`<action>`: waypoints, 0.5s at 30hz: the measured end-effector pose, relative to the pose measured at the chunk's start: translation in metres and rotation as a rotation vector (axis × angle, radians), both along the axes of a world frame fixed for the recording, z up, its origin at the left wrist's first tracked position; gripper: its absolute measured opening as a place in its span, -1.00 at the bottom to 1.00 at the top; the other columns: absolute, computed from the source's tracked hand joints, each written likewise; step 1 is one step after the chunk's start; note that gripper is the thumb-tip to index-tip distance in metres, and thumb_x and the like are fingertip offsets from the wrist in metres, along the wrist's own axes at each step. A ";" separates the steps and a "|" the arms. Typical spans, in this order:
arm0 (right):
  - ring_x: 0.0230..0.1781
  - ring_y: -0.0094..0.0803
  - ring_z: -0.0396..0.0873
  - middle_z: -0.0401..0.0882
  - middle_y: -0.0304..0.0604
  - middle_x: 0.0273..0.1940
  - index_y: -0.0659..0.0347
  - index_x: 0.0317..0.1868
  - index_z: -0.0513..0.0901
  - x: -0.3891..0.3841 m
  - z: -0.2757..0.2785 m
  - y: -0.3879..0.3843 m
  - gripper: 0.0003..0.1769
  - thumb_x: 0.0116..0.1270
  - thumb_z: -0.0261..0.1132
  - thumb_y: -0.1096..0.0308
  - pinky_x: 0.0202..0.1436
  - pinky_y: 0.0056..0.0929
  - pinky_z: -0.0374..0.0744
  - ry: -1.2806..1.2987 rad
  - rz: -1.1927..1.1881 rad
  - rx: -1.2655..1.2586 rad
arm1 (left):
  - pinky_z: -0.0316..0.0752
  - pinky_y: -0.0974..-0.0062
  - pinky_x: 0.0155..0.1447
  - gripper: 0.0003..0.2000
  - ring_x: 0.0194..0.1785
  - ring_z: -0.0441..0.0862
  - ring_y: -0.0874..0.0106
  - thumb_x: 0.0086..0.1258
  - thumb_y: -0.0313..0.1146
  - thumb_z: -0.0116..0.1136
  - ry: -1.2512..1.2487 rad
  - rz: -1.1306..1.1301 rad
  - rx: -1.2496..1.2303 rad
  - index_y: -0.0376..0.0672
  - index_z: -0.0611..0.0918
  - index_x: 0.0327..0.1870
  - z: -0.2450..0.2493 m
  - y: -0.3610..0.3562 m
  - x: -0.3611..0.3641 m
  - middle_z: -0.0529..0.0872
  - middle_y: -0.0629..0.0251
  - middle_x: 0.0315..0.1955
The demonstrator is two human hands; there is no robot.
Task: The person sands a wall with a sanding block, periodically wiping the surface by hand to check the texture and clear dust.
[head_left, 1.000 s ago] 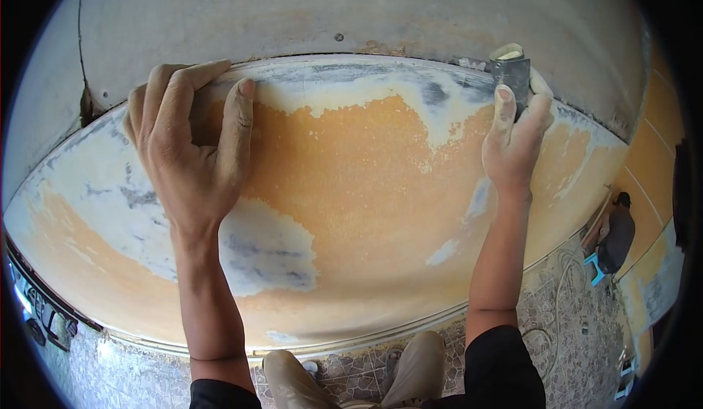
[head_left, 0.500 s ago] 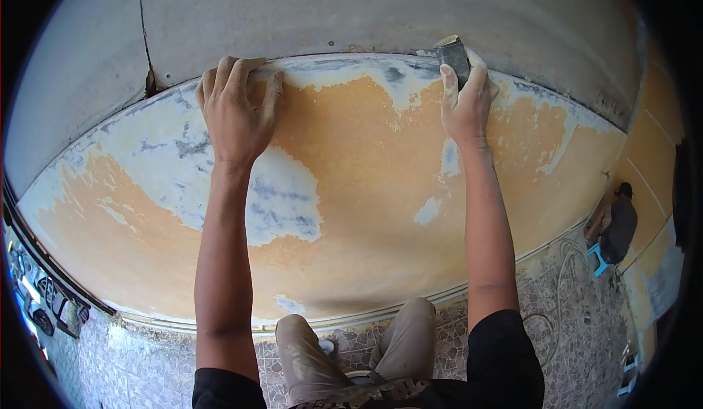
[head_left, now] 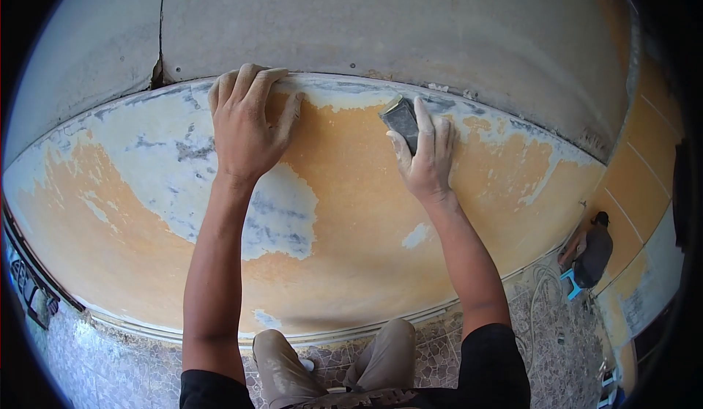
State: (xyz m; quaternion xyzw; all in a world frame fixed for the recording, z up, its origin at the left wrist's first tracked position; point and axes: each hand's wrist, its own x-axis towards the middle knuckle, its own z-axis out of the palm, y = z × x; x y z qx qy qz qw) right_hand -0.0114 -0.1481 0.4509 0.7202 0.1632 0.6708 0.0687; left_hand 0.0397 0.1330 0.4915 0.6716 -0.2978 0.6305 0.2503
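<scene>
My right hand (head_left: 430, 156) is closed round a dark grey sanding block (head_left: 401, 123), which lies against the orange and white patchy wall panel (head_left: 366, 226), a little below its top edge. Dust whitens the fingers. Over the panel's top edge, left of the middle, my left hand (head_left: 249, 127) rests with bent fingers and the thumb apart, holding nothing. White and grey-blue patches show where the orange coat is absent, beside and below the left hand.
Above the panel is a grey surface (head_left: 366, 21) with a dark vertical crack. At the right a person (head_left: 594, 251) sits on a light blue stool (head_left: 570, 284) near a hose (head_left: 538, 299). Patterned floor tiles (head_left: 329, 361) lie below.
My right hand and the block have moved left and down, from the top edge onto the panel's face. My left hand stays at the top edge. The view has shifted slightly.
</scene>
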 end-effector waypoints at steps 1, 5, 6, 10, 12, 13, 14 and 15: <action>-0.09 -0.17 0.39 0.44 -0.08 -0.07 0.26 0.49 0.34 0.000 0.008 -0.008 -0.29 0.45 0.35 0.16 0.09 -0.08 0.36 -0.002 -0.004 -0.008 | 0.28 0.25 0.27 -0.73 -0.01 0.49 0.23 0.31 -0.28 0.34 -0.002 -0.004 -0.008 -0.11 0.67 -0.02 0.000 0.000 0.001 0.64 0.30 -0.15; -0.14 -0.22 0.39 0.45 -0.14 -0.08 0.22 0.42 0.49 -0.002 0.037 -0.058 -0.39 0.43 0.36 0.19 0.04 -0.15 0.36 -0.216 0.002 0.388 | 0.29 0.26 0.27 -0.75 0.00 0.50 0.25 0.30 -0.29 0.34 -0.029 -0.002 -0.040 -0.11 0.69 -0.04 -0.002 -0.003 0.005 0.65 0.30 -0.17; -0.15 -0.23 0.38 0.45 -0.14 -0.08 0.21 0.39 0.53 -0.001 0.039 -0.063 -0.42 0.43 0.37 0.19 0.03 -0.16 0.36 -0.237 0.015 0.584 | 0.29 0.27 0.27 -0.76 0.00 0.50 0.25 0.30 -0.29 0.35 -0.037 0.005 -0.050 -0.11 0.69 -0.06 -0.002 -0.003 0.006 0.65 0.30 -0.18; -0.15 -0.28 0.36 0.44 -0.20 -0.12 0.09 0.38 0.58 0.027 0.007 0.008 -0.46 0.43 0.37 0.18 0.02 -0.17 0.35 -0.260 0.044 0.321 | 0.31 0.28 0.25 -0.78 -0.01 0.52 0.26 0.30 -0.31 0.34 -0.058 0.029 -0.088 -0.12 0.70 -0.08 -0.002 -0.008 0.010 0.66 0.31 -0.18; -0.14 -0.29 0.36 0.43 -0.23 -0.13 0.04 0.39 0.58 0.017 0.000 0.023 -0.45 0.42 0.37 0.17 0.03 -0.18 0.34 -0.179 0.024 0.166 | 0.32 0.29 0.24 -0.80 -0.03 0.53 0.26 0.30 -0.32 0.33 -0.102 -0.023 -0.093 -0.11 0.71 -0.10 -0.003 -0.005 0.013 0.67 0.32 -0.18; -0.13 -0.31 0.35 0.43 -0.25 -0.14 0.01 0.39 0.58 0.009 0.001 0.022 -0.45 0.42 0.36 0.16 0.05 -0.19 0.33 -0.098 -0.040 0.051 | 0.32 0.29 0.24 -0.80 -0.03 0.53 0.26 0.30 -0.32 0.33 -0.091 -0.026 -0.094 -0.11 0.71 -0.10 -0.004 -0.003 0.015 0.67 0.32 -0.18; -0.11 -0.33 0.34 0.42 -0.26 -0.14 -0.02 0.40 0.58 0.006 0.001 0.019 -0.46 0.43 0.36 0.16 0.07 -0.20 0.32 -0.023 -0.100 -0.063 | 0.33 0.29 0.24 -0.80 -0.05 0.53 0.27 0.28 -0.32 0.33 -0.104 -0.029 -0.048 -0.09 0.70 -0.10 -0.002 0.001 0.016 0.65 0.36 -0.21; -0.10 -0.33 0.35 0.41 -0.25 -0.14 -0.01 0.40 0.57 0.005 0.007 0.005 -0.45 0.43 0.36 0.16 0.07 -0.18 0.32 -0.077 -0.131 0.002 | 0.33 0.29 0.24 -0.80 -0.06 0.53 0.28 0.26 -0.32 0.32 -0.122 -0.027 -0.006 -0.06 0.70 -0.10 0.000 0.006 0.017 0.64 0.40 -0.23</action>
